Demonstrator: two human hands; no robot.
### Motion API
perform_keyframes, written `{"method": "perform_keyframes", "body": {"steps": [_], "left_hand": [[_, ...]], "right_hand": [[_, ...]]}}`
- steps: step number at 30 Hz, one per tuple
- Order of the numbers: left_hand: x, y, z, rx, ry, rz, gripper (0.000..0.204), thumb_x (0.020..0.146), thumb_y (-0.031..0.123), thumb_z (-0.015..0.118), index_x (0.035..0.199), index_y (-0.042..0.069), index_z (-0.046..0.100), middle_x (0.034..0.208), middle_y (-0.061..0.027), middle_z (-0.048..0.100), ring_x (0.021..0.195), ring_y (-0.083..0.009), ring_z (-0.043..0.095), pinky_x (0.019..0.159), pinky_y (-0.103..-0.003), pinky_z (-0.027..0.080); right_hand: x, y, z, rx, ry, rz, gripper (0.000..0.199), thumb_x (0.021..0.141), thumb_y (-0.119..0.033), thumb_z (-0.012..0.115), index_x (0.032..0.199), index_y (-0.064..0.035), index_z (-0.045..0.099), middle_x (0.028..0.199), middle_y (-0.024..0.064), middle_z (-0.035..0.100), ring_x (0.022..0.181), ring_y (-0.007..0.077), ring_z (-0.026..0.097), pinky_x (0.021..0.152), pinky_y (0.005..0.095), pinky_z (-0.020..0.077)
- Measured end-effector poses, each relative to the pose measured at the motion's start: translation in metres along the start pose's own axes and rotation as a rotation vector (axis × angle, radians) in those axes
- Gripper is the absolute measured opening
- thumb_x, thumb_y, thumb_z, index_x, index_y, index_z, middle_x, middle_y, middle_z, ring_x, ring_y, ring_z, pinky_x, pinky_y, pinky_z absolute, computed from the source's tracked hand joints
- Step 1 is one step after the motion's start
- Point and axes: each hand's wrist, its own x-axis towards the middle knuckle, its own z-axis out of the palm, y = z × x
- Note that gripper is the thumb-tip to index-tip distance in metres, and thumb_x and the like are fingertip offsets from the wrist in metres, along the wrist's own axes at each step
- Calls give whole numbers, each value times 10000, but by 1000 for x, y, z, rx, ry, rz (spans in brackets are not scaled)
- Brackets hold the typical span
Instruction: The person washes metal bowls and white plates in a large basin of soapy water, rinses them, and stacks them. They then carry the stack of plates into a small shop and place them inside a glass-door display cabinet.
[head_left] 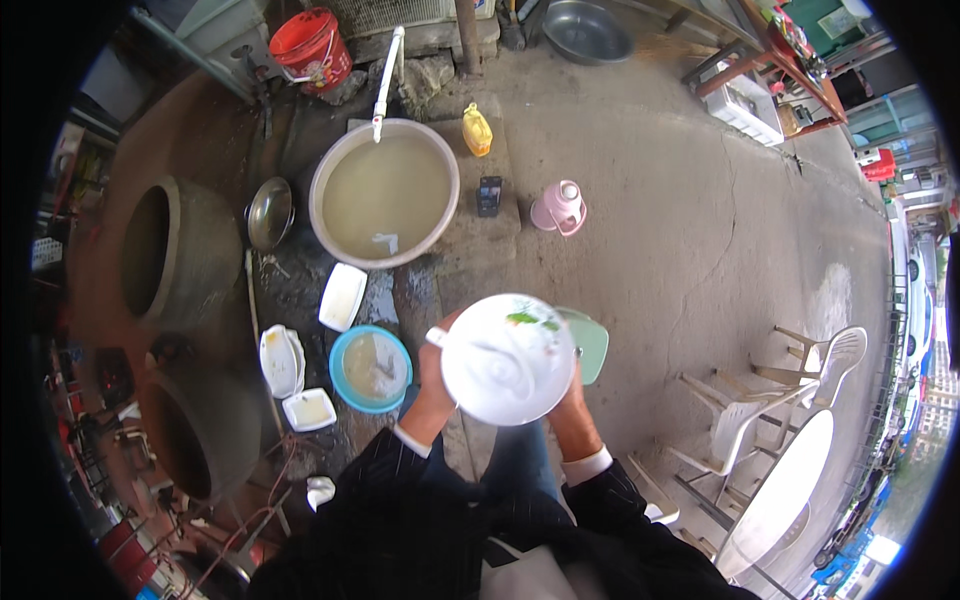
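In front of my body, a round white pot [490,350] with green and orange flower decoration is held between both hands. A white lug sticks out at its left edge, and a curved pale shape shows on its face. My left hand [433,388] grips the left side and my right hand [575,415] the lower right side; the pot hides many of the fingers. Partly behind it, at the right, shows a pale green tray [594,348]. Left of my left hand stands a small blue basin [337,383] with cloudy water and something submerged in it.
Beyond is a large basin [450,185] of murky water under a white pipe [386,85]. White dishes [345,295], a metal bowl [268,215], big vats [205,260], a yellow bottle [477,130] and a pink flask [557,210] stand around. White chairs [735,425] are at right.
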Motion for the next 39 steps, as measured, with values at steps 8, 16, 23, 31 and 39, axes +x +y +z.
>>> {"method": "perform_keyframes", "body": {"steps": [8,16,23,31,39], "left_hand": [[-36,-70,143,423,-112,115,445,1055,304,452,1265,-48,626,1164,-108,673,1079,-176,616,975,-307,462],[-51,-221,264,559,-69,-7,406,1053,345,469,1123,-4,665,1025,-71,674,959,-140,613,860,-309,484],[-30,-368,394,418,-114,-202,420,1043,334,473,1054,-34,674,1040,-113,707,914,-158,676,839,-325,524],[63,-508,507,616,-369,-220,381,1077,288,422,1085,-11,659,1025,-151,669,961,-206,623,887,-365,496],[253,-608,649,833,-543,-242,381,1075,308,401,1056,12,641,968,-77,670,903,-156,652,814,-301,512]], "right_hand": [[-116,-80,-85,12,-21,-421,474,1036,-218,529,1435,34,478,1370,207,603,1187,324,648,1002,453,558],[-182,-196,-224,235,-113,-409,501,1024,-212,551,1451,33,457,1389,197,592,1207,318,637,1035,451,533],[-241,-322,-340,99,63,-574,540,1026,-276,548,1465,21,443,1384,195,595,1213,316,634,1024,455,537],[-236,-460,-444,47,288,-732,499,1028,-243,534,1435,40,477,1356,193,613,1182,307,647,997,430,551],[-132,-634,-527,193,401,-815,413,1033,-146,476,1381,72,524,1309,197,638,1127,292,670,950,403,567]]}}
